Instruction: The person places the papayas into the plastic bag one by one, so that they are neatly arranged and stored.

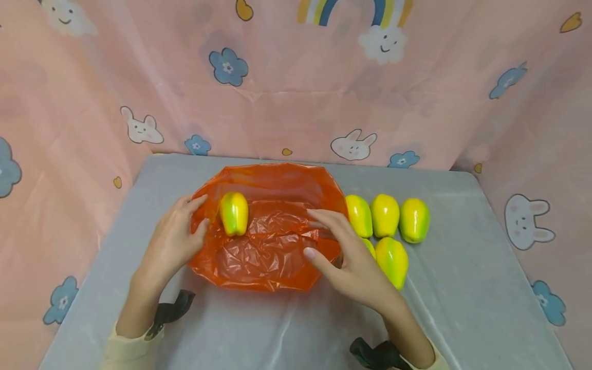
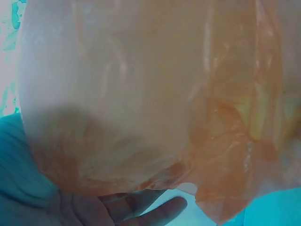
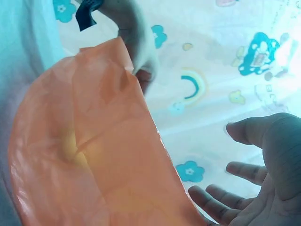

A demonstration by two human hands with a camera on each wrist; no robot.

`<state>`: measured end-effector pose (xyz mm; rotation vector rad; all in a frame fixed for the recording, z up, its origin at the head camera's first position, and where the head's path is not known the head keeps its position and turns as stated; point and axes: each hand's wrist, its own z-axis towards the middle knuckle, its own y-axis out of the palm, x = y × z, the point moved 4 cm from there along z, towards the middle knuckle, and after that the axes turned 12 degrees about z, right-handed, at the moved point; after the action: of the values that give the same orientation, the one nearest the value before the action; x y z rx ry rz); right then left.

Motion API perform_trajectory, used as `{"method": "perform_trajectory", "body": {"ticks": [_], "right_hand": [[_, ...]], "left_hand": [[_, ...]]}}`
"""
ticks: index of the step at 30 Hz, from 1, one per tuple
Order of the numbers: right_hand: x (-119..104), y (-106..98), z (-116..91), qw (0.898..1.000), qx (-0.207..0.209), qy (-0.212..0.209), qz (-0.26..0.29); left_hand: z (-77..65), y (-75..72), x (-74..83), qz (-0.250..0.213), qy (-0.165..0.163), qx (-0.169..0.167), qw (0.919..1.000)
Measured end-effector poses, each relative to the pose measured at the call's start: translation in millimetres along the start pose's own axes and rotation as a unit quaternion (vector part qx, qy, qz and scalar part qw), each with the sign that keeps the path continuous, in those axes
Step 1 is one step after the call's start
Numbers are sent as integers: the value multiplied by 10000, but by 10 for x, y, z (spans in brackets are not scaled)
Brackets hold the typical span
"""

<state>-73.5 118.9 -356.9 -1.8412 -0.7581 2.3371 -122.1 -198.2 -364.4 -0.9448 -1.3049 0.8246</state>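
Observation:
An orange-red translucent plastic bag (image 1: 273,257) stands on the table with its wide mouth facing up. Inside it, toward the left, lies one glossy yellow-green mango-like fruit (image 1: 234,214). My left hand (image 1: 173,241) is at the bag's left rim, thumb and forefinger apart over the edge; the left wrist view shows other fingers (image 2: 160,210) extended outside the plastic. My right hand (image 1: 353,259) reaches over the right rim with thumb and fingers spread, nothing between them. In the right wrist view its fingertips are close to the bag's edge; whether they touch is unclear.
Several similar fruits (image 1: 385,216) lie in two rows right of the bag, one partly hidden by my right hand. A grey cloth covers the table (image 1: 467,288). Behind and at both sides hangs a pink printed curtain (image 1: 287,113). Each wrist wears a black strap (image 1: 173,311).

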Motion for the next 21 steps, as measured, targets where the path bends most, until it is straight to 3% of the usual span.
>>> {"method": "perform_trajectory", "body": {"ticks": [13,21], "right_hand": [[-1,-277,-184,9959,798,-393,136],[119,-440,-234,9933,1045,-482,112]], "left_hand": [[1,-12,-18,35,29,168,9998],[-2,-9,-32,77,74,206,9997]]}}
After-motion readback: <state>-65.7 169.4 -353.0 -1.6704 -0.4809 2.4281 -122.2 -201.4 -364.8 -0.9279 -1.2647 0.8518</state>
